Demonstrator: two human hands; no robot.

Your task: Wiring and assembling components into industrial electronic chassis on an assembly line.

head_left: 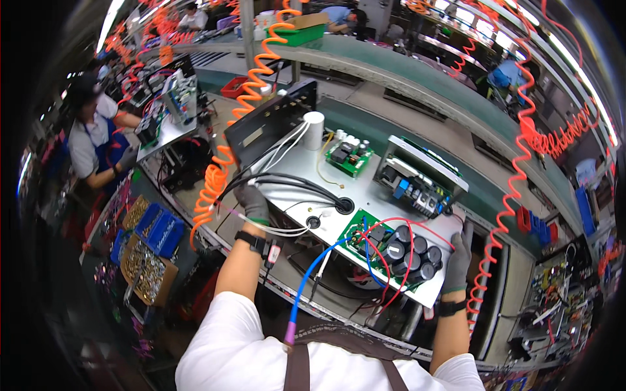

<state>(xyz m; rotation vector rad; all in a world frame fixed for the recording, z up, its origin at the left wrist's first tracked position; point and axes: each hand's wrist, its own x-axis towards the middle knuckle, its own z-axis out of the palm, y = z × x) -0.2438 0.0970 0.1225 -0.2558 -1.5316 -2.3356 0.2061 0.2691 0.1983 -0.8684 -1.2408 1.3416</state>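
While the metal panel (357,190) lies at centre, the right hand (458,259) grasps its edge at four o'clock, seemingly steadying it; the left hand (253,203) is at nine, its grip impossible to tell beside black cables (306,183) entering a grommet (344,206).

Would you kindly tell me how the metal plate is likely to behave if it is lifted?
The plate would probably be stiff, as it looks like flat metal. It may feel heavy at its near right corner, where the capacitors cluster. The blue cable, hanging past the edge, would likely swing.
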